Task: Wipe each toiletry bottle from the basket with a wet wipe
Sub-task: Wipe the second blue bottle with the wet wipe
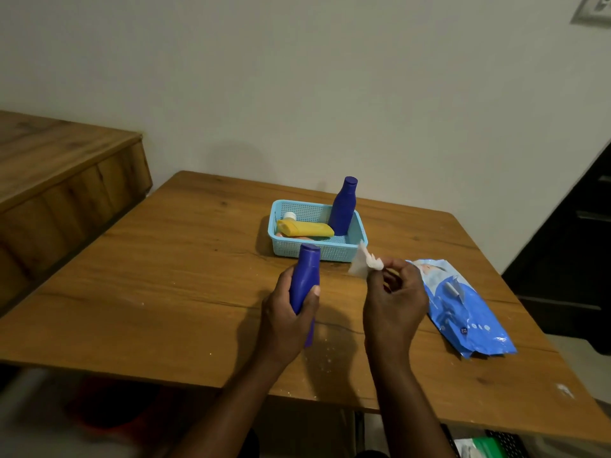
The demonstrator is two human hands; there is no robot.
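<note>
At the 9 o'clock side of the brown wooden counter (172, 292), the left hand (291, 312) grips a tall dark-blue plastic bottle (305, 279) around its body, tilted slightly, cap pointing toward 12 o'clock. Beyond it, at 12 o'clock, sits the light-blue perforated plastic basket (330, 251), holding a yellow squeeze tube (305, 229) lying flat over something orange, a small white-capped item, and a second dark-blue bottle (343, 208) standing upright at its right end. Toward 3 o'clock, the right hand (393, 302) pinches a crumpled white wet wipe (365, 264) between its fingertips, apart from the held bottle. Further right lies the blue wet-wipe pack (469, 312).

Judging by this, wiping of bottle 1 is about to begin. The next move calls for bringing the wipe against the bottle and rubbing along its body while the left hand steadies and rotates it.
</note>
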